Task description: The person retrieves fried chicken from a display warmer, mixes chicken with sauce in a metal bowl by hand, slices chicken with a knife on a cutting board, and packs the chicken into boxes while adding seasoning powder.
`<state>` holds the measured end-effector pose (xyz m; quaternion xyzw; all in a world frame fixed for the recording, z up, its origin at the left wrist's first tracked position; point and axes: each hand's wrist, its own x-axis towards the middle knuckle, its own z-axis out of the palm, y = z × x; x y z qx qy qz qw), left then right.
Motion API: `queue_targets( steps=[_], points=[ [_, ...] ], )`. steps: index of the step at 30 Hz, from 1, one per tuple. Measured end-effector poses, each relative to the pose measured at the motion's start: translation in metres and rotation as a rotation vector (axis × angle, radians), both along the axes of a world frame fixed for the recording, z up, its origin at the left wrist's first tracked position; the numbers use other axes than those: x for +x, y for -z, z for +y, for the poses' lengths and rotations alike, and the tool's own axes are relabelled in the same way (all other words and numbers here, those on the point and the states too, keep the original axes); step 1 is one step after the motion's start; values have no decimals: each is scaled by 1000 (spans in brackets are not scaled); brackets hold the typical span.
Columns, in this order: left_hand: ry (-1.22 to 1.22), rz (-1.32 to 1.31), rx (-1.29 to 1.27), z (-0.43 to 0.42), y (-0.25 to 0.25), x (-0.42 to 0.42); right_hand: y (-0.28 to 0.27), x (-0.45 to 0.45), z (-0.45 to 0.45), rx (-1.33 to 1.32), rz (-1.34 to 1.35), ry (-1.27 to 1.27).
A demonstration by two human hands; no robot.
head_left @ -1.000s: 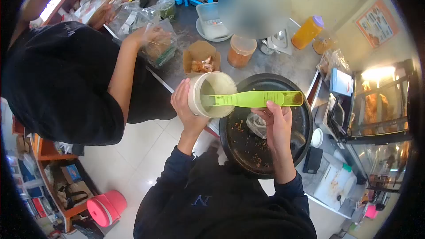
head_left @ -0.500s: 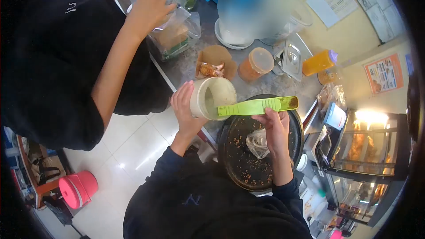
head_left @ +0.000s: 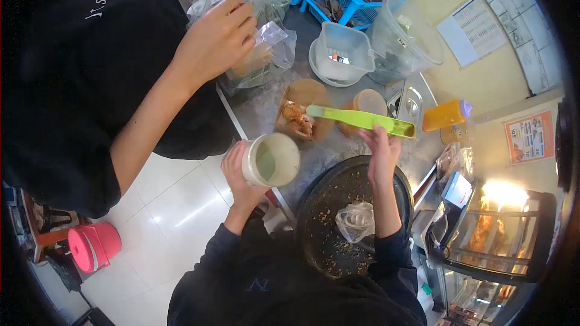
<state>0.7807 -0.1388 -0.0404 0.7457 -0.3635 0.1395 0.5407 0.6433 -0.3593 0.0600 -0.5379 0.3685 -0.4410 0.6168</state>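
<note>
My left hand [head_left: 234, 172] is wrapped round a white tub [head_left: 250, 163], tilted so its mouth shows pale, creamy stuff inside. In my right hand [head_left: 382, 148] is a lime-green measuring spoon [head_left: 353, 118], pinched near its right end, where a scoop has brown residue. Its far end, coated with something pale, is over or beside the fried chicken pieces [head_left: 298, 122] in an open brown paper box [head_left: 315, 92]; whether it touches them I cannot tell. Behind the spoon stands a lidded container [head_left: 370, 101], partly hidden.
Below my right hand a round black pan [head_left: 326, 217] holds crumbs and a clear plastic bag [head_left: 355, 221]. At left, a co-worker's hand [head_left: 220, 36] is over plastic bags [head_left: 266, 54]. Clear tubs [head_left: 344, 48], a blue rack [head_left: 356, 9] and a yellow bottle [head_left: 444, 116] stand behind.
The spoon has come out of the tub and moved up to the chicken box with my right hand. My left hand and the tub have shifted slightly down and left in view.
</note>
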Motion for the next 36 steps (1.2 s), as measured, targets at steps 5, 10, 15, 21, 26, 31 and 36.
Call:
queue_targets(
  steps=[5,10,15,21,26,31,36],
  points=[
    [-87,24,32,21,4,3,16,24,-4,-22,17,-25],
    [-125,53,50,33,10,8,19,13,-9,-87,114,-3],
    [-108,112,90,36,7,9,17,-4,-8,-156,117,-18],
    [-86,79,63,31,5,6,17,17,-7,-136,52,-7],
    [-86,69,86,32,0,3,21,28,-6,-222,153,-17],
    [-90,89,92,35,3,4,12,6,-7,-264,200,-60],
    [-57,78,79,31,0,1,3,8,-2,-251,231,-33]
  ],
)
